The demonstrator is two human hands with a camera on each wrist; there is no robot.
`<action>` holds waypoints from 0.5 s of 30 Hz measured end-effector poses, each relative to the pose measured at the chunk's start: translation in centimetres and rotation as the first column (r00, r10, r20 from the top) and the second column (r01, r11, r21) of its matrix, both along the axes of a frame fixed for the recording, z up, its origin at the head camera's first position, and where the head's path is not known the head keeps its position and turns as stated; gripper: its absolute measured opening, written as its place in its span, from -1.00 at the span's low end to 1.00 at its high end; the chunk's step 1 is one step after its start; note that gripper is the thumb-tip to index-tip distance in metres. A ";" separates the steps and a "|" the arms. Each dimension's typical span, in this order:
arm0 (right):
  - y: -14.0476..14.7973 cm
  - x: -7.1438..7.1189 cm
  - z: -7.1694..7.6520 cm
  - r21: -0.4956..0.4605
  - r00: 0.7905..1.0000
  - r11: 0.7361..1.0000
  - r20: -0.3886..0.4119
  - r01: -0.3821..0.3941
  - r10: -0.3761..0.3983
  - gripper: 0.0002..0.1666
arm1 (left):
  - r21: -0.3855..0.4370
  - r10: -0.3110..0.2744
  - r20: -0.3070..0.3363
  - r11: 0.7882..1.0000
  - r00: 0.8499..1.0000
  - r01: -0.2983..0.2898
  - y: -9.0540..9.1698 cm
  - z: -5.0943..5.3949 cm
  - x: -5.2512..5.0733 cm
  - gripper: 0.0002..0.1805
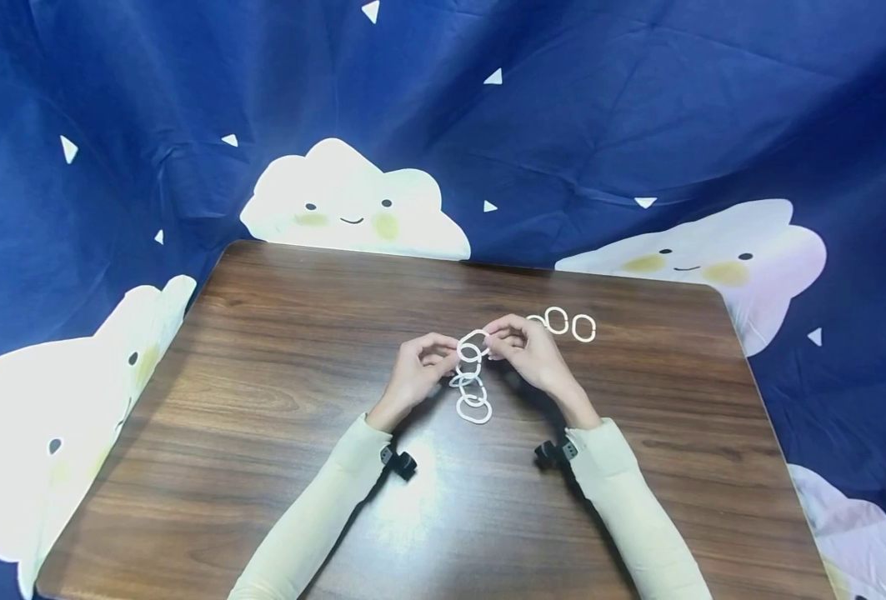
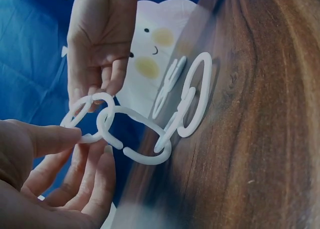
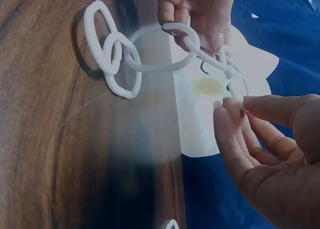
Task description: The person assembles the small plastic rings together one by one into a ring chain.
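"White all over, is it, that chain (image 1: 470,361) between the hands?"

"White throughout, and smooth. It's made of oval links hooked through one another, about five as far as I can count, and at least one shows a small gap in its rim, like a letter C pulled long."

"And the grip on each side?"

"Both are holding. The left hand (image 1: 416,371) pinches a link near the raised end of the chain between thumb and fingers, and the right hand (image 1: 536,354) pinches the link at that very end the same way."

"Where does the rest of it go?"

"Down onto the brown wood-grain tabletop (image 1: 300,333), towards the near edge, roughly midway between the left and right edges. The links tilt at different angles, and the last one seems to rest on the wood."

"Any others like it?"

"Yes, a few other links (image 1: 566,318), the same white and oval, lie nearer the far edge, towards its right corner; one is partly hidden behind the right hand"
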State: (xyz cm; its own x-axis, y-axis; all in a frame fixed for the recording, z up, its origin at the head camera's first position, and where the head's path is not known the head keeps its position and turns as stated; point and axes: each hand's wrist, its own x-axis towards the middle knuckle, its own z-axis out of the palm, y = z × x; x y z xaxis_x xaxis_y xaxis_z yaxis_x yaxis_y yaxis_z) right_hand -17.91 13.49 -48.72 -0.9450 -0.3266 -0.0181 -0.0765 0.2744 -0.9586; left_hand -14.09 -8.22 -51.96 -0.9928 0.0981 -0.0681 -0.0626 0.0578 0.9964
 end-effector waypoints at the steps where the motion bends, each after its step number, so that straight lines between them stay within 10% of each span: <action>1: 0.0 0.0 0.1 0.002 1.000 1.000 -0.007 -0.001 0.001 -0.70 | -0.007 0.001 -0.003 1.000 1.000 -0.001 0.0 0.0 0.0 -0.75; 15: 0.0 0.3 1.4 -0.020 0.999 1.000 -0.046 0.008 -0.009 -0.77 | -0.031 -0.011 -0.032 0.999 0.999 0.010 -0.3 -0.3 -0.1 -0.74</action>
State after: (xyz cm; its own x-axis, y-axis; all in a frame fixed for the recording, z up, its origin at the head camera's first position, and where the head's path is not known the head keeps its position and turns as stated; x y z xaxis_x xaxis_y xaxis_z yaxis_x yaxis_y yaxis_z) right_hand -17.64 13.47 -47.28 -0.9474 -0.3185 0.0318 -0.1183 0.2559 -0.9594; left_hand -14.15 -8.50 -52.21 -0.9935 0.1069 -0.0396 -0.0301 0.0888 0.9956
